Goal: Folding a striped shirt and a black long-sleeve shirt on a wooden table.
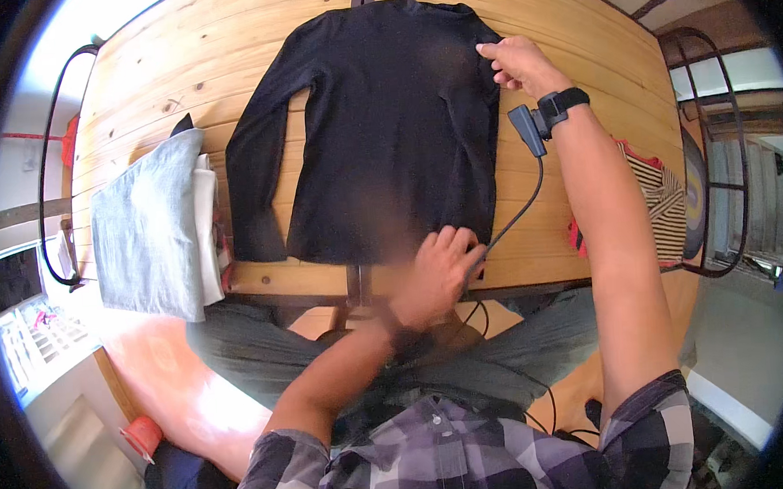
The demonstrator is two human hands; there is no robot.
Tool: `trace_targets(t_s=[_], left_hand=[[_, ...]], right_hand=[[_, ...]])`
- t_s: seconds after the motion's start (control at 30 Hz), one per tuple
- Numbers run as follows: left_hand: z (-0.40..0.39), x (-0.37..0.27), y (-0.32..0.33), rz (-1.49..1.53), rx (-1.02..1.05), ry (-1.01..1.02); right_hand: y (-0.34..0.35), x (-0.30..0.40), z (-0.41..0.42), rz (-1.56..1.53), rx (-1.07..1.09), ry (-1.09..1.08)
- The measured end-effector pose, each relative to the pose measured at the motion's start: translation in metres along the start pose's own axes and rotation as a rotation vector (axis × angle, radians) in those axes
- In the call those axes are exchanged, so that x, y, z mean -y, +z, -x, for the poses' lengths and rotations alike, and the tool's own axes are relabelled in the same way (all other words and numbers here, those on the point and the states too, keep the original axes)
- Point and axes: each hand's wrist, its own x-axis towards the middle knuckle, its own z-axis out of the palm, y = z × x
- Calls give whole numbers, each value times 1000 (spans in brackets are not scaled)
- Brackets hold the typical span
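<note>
A black long-sleeved top (pixel 385 125) lies spread on the wooden table (pixel 547 44), its collar at the far side and its hem near me. The sleeve on the left stretches out beside the body; on the right the fabric is folded inward along the side. My right hand (pixel 518 62) pinches the cloth near the shoulder on the right, thumb and fingertips together. At the lower right corner, my left hand (pixel 443 272) rests on the hem with bent fingers, somewhat blurred; its fingertips are partly hidden, so its grip is unclear. A black device with a cable (pixel 527 131) is strapped at my right wrist.
Folded light-blue denim (pixel 148 230) and white cloth (pixel 208 234) are stacked at the table's left. At the right lies a striped garment with red trim (pixel 661 197). Black metal rails (pixel 731 263) stand at both table ends. The cable runs down past my left hand over the near edge.
</note>
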Motion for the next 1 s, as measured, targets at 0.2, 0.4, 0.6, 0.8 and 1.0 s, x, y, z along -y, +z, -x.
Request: trace_targets(t_s=[0.2, 0.4, 0.6, 0.8, 1.0], left_hand=[[1, 7, 0, 8, 35, -23], [2, 9, -2, 27, 67, -48], [2, 5, -2, 24, 51, -108], [6, 1, -2, -4, 72, -127], [1, 2, -4, -118, 118, -175]], right_hand=[[23, -6, -44, 99, -11, -1], [-3, -16, -60, -464, 2, -169], [2, -37, -67, -148, -62, -95], [-6, -42, -82, 142, -399, -301], [0, -18, -49, 38, 94, -195]])
